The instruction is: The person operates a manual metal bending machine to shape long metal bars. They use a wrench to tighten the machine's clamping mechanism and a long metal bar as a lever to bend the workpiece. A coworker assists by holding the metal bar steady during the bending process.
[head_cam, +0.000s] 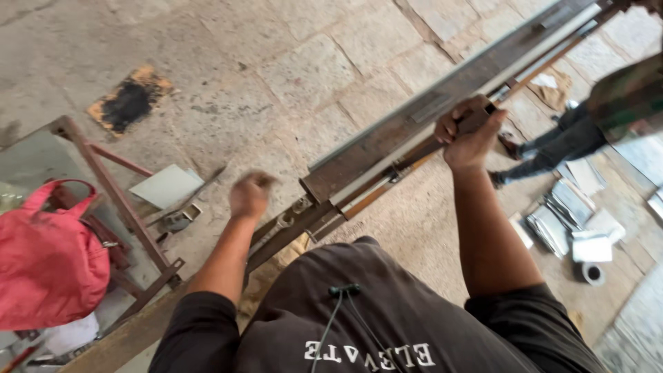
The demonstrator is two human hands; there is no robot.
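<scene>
My right hand (469, 131) grips a dark handle or bar on a long metal bending machine (414, 124) that runs diagonally from the lower left to the upper right. My left hand (250, 195) is a closed fist, blurred, hovering just left of the machine's near end, above the stone floor; nothing shows in it. A thin rusty rod (387, 186) runs along the machine's underside.
A red bag (48, 255) sits on a rusty metal frame (117, 193) at left. A grey sheet piece (166, 185) lies on the floor. Another person's legs (552, 148) and a stack of metal sheets (573, 214) are at right.
</scene>
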